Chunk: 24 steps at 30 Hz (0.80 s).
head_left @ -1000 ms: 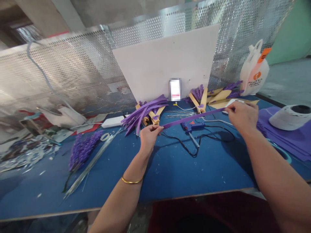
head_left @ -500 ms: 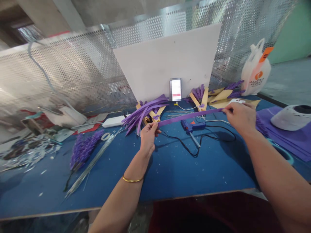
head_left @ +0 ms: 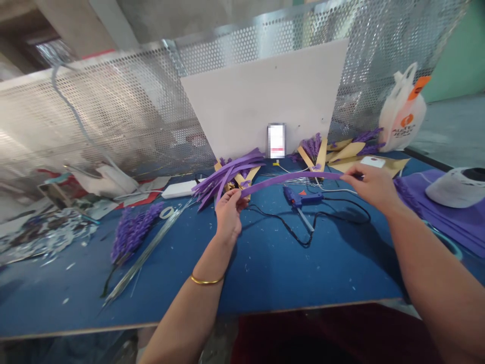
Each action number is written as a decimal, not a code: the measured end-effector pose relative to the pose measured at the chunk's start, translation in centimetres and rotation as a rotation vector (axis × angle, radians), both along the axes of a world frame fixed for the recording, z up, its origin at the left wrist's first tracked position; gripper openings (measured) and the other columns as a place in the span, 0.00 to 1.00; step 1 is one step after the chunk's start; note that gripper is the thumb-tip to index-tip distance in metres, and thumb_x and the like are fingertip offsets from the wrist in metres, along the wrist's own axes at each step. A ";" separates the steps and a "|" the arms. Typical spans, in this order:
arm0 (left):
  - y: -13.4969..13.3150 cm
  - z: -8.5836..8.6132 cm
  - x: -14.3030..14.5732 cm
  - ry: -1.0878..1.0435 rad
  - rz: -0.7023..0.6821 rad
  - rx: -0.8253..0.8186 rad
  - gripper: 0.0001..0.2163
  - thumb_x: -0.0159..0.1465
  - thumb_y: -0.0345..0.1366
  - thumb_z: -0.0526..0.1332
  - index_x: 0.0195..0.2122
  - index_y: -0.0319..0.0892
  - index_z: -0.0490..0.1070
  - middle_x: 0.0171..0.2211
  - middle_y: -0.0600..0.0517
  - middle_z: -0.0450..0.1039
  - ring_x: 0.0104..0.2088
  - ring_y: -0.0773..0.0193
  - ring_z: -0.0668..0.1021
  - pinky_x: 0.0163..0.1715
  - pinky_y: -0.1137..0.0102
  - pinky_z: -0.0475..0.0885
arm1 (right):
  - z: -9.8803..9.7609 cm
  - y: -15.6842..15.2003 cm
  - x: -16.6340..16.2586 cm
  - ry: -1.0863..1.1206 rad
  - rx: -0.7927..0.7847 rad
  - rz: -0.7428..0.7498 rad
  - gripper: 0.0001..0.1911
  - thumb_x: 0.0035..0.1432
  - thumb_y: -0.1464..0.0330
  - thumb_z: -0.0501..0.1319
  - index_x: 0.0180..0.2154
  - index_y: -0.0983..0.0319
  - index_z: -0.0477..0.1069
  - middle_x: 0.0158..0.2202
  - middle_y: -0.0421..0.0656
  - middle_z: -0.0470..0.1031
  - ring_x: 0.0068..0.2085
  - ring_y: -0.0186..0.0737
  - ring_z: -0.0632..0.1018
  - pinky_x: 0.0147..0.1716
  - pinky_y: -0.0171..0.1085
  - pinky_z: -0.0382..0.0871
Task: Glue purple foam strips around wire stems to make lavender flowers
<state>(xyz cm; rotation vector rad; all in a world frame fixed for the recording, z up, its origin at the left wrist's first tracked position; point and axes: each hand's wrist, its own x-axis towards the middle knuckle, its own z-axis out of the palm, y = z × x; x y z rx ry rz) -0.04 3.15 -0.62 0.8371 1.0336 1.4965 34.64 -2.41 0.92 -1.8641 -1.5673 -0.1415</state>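
Note:
A long purple strip (head_left: pixel 291 179) arches above the blue table (head_left: pixel 265 268), one end in each hand. My left hand (head_left: pixel 229 212), a gold bangle on its wrist, pinches the left end close to the pile of purple strips (head_left: pixel 223 177). My right hand (head_left: pixel 373 187) pinches the right end, above the black cord. Under the strip lies a blue glue gun (head_left: pixel 301 199).
A white board (head_left: pixel 265 101) leans on the perforated metal screen behind. Purple flower stems (head_left: pixel 132 230) and thin wires (head_left: pixel 147 253) lie left. Tan paper cones (head_left: pixel 348 151), a white plastic bag (head_left: pixel 403 114), purple sheets (head_left: pixel 454 212) and a white roll (head_left: pixel 456 187) sit right.
Both hands moved slightly left and toward the strip pile. The strip, straight and taut before, now bows upward between them.

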 end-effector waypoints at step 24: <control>-0.1 -1.4 1.1 -0.201 -0.155 -0.166 0.08 0.53 0.32 0.68 0.34 0.38 0.77 0.35 0.49 0.78 0.30 0.71 0.77 0.30 0.76 0.73 | -0.5 -0.5 -2.7 0.163 -0.176 0.454 0.13 0.52 0.56 0.61 0.28 0.59 0.71 0.28 0.40 0.75 0.31 0.41 0.72 0.33 0.38 0.63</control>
